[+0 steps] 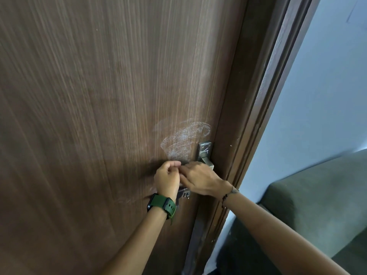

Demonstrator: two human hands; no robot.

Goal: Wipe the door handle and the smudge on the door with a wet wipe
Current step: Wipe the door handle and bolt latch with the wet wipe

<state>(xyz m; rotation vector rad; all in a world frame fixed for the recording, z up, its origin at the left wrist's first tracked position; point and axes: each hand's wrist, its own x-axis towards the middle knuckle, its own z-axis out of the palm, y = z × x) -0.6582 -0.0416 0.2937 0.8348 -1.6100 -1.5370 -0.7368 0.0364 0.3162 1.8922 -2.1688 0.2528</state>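
A white chalky smudge [183,138] marks the brown wooden door [89,108] just above the handle. The metal handle plate [204,150] shows at the door's right edge, and my hands cover most of the lever. My left hand [167,178], with a green watch on its wrist, is curled into a fist in front of the door, just below the smudge. My right hand [200,178] lies over the lever, and its fingertips meet the left fist. No wet wipe is visible; anything held between the hands is hidden.
A metal lock piece [186,194] sits under the hands. The dark door frame [256,108] runs down the right side. Beyond it are a pale blue wall [325,92] and a dark green sofa [317,203].
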